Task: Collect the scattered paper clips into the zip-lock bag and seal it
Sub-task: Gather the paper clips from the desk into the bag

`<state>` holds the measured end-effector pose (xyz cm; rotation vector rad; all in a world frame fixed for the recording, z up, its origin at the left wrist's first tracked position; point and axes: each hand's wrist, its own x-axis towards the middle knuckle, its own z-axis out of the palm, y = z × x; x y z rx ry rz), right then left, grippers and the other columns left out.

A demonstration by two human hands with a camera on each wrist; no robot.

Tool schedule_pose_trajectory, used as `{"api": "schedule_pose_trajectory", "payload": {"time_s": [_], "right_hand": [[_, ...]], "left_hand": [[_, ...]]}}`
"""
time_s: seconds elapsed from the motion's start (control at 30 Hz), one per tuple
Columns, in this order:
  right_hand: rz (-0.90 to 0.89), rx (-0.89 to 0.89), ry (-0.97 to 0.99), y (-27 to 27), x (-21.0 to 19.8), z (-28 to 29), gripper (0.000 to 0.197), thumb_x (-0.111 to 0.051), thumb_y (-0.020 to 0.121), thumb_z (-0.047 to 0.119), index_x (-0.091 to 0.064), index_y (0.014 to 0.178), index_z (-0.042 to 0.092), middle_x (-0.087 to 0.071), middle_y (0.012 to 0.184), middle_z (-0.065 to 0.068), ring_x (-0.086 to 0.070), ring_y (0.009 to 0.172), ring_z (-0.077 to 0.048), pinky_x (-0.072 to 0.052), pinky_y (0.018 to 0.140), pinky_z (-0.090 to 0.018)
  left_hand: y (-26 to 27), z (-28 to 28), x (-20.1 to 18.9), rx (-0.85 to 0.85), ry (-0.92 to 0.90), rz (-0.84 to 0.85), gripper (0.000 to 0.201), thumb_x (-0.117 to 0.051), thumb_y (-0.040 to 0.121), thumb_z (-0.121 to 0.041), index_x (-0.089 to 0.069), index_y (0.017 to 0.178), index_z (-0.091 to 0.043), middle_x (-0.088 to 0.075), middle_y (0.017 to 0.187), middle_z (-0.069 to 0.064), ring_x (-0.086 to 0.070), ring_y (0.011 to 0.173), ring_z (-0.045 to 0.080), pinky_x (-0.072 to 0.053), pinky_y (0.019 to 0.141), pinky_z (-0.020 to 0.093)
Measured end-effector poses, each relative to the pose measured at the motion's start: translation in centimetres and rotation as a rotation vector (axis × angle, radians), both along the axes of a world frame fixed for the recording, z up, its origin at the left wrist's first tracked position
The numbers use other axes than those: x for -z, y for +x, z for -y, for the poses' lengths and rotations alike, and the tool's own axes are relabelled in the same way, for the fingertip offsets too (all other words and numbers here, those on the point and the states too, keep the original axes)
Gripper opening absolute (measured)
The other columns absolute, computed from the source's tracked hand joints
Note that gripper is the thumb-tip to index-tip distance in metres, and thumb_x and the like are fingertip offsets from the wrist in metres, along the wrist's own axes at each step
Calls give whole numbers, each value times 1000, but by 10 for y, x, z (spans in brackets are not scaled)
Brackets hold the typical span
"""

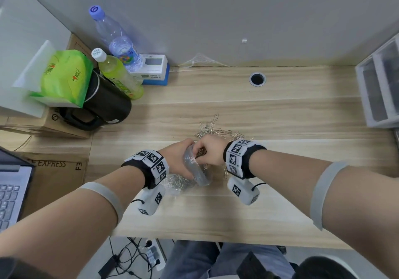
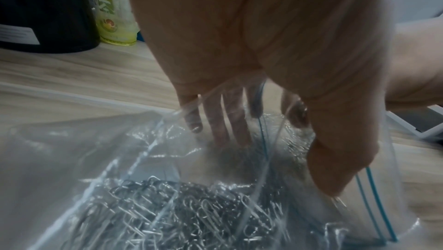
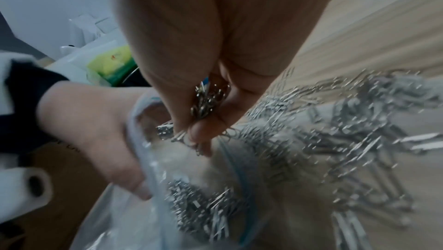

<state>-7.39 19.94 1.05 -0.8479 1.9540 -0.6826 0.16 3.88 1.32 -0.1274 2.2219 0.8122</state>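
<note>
Both hands at zip-lock bag point(image 1: 195, 166): left hand point(image 1: 177, 160) grips mouth; right hand point(image 1: 210, 151), blurred, seemingly pinches paper clips point(image 3: 208, 100) above.

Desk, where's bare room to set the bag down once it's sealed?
Free: the desk strip between the hands and its near edge, and the stretch between the cable hole and the loose clips. Crowded: the far-left corner with kettle and bottles, and around the bag.

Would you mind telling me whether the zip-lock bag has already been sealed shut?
No, the left hand holds the zip-lock bag open at its mouth while the right hand drops paper clips in.
</note>
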Motion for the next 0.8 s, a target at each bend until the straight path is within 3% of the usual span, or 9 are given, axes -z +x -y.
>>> {"api": "schedule_pose_trajectory", "payload": {"time_s": [0.1, 0.23, 0.33, 0.4, 0.47, 0.53, 0.6, 0.7, 0.8], "right_hand": [[20, 25, -5, 21, 1, 14, 17, -65, 82, 9, -74, 96, 11, -72, 93, -4, -65, 83, -19, -54, 74, -29], [135, -70, 45, 30, 4, 22, 15, -58, 84, 5, -67, 96, 6, -66, 88, -7, -63, 81, -22, -51, 66, -29], [178, -100, 70, 27, 7, 22, 10, -63, 82, 10, -68, 89, 15, -72, 95, -7, -68, 90, -26, -58, 83, -41], [178, -35, 50, 23, 4, 21, 13, -66, 80, 13, -72, 86, 23, -73, 90, -1, -70, 86, -20, -58, 83, -35], [151, 127, 17, 13, 0, 19, 14, -63, 80, 11, -74, 85, 19, -70, 74, 4, -69, 73, -15, -58, 69, -23], [31, 239, 10, -1, -1, 16, 12, -61, 81, 14, -71, 85, 20, -67, 71, 8, -66, 72, -14, -57, 66, -24], [-181, 225, 64, -18, 9, 12, 17, -60, 81, 21, -66, 96, 24, -67, 89, 6, -65, 87, -18, -56, 79, -32], [-359, 109, 199, -35, 22, 12, 45, -61, 81, 29, -55, 125, 21, -54, 122, -7, -51, 114, -27, -48, 94, -39], [-434, 2, 231, -39, 30, 14, 69, -68, 76, 46, -45, 136, 18, -43, 132, -9, -39, 125, -29, -42, 101, -41]], "left_hand": [[2, 2, 1, -20, 23, 4, 80, -92, 54, -26, -44, 118, -22, -66, 101, -1, -67, 90, 18, -58, 78, 40], [7, 5, -1, -50, 51, 35, 78, -91, 52, -27, -46, 115, -23, -68, 98, 0, -68, 86, 20, -60, 74, 41], [11, 8, 0, -87, 59, 16, 77, -89, 48, -32, -48, 113, -23, -69, 97, 1, -69, 86, 22, -60, 74, 43], [11, 8, -1, -99, 67, 16, 77, -86, 46, -34, -50, 112, -20, -68, 97, 2, -69, 85, 22, -60, 73, 41], [12, 11, -2, -119, 82, 31, 78, -83, 44, -38, -51, 112, -17, -68, 98, 3, -67, 80, 17, -59, 71, 36], [14, 16, -1, -131, 63, 44, 78, -80, 43, -40, -51, 113, -22, -67, 99, 2, -65, 80, 17, -58, 69, 37], [16, 23, 0, -123, 19, 52, 74, -80, 44, -42, -51, 111, -32, -64, 102, 2, -66, 85, 21, -58, 70, 40], [21, 32, 0, -128, -15, 69, 65, -81, 46, -42, -49, 103, -41, -62, 103, 1, -65, 88, 25, -57, 70, 40], [25, 39, 1, -150, -18, 89, 62, -84, 53, -34, -50, 105, -37, -60, 101, 1, -57, 77, 17, -53, 64, 33]]}}
